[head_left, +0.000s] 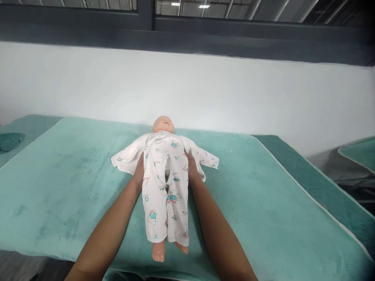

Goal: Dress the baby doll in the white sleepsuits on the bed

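A baby doll lies on its back on a green bed, head toward the wall and bare feet toward me. It is dressed in a white long-sleeved top with its sleeves spread out, and white printed trousers with an opening at the crotch. My left hand holds the doll's side at the waist, partly beneath the top. On the opposite side my right hand grips it at the same height. The fingers of both hands are mostly hidden by the doll and its clothes.
The green bed cover spreads around the doll, with a darker green band at the right. A white wall rises behind the bed, under a dark window frame. Another green-topped surface stands at far right.
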{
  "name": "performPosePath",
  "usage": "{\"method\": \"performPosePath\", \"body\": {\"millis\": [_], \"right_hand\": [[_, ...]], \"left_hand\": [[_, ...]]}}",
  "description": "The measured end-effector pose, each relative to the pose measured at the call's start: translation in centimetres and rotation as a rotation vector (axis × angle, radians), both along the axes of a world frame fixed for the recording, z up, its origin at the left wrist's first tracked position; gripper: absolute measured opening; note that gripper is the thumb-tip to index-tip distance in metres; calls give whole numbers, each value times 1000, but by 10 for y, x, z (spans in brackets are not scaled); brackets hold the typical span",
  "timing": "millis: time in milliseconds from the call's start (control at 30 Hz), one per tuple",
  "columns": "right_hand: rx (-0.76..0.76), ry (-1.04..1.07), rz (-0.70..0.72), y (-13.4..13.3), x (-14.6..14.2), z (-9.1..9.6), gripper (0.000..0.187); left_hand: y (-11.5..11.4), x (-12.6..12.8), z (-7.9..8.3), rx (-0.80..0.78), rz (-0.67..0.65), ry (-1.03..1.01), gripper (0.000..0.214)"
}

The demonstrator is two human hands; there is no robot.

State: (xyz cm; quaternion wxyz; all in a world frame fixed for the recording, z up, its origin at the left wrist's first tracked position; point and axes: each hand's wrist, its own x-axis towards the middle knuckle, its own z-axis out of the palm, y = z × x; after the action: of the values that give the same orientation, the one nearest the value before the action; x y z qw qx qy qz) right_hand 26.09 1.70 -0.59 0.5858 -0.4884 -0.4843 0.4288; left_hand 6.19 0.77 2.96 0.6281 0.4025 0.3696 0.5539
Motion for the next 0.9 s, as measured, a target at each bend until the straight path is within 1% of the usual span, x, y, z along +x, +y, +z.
{"method": "performPosePath", "body": {"millis": [67, 133, 267, 400, 533, 600, 667, 800, 900], "right_hand": [[40, -57, -17, 1, 1, -2, 33], [73, -101, -25, 0, 1, 0, 37], [112, -150, -51, -4, 1, 6, 39], [85, -114, -33, -4, 6, 4, 33], [32, -44, 31, 0, 16, -3, 26], [-6, -13, 25, 0, 20, -4, 27], [-25, -15, 1, 0, 21, -2, 27], [-35, -11, -11, -1, 19, 2, 25], [-60, 2, 3, 2, 16, -1, 29]], "left_hand": [[-1, 0, 3, -17, 5, 32, 48], [-3, 0, 4, -31, 12, 46, 45], [-3, -1, 3, 0, 2, 29, 38], [2, -1, -4, -3, 4, 39, 37], [10, -1, -14, -44, 104, 8, 37], [12, -1, -18, -81, 150, -7, 38], [13, -2, -20, -98, 150, -17, 41], [14, -4, -21, -43, 149, 3, 37], [14, -6, -22, -22, 169, 15, 31]]}}
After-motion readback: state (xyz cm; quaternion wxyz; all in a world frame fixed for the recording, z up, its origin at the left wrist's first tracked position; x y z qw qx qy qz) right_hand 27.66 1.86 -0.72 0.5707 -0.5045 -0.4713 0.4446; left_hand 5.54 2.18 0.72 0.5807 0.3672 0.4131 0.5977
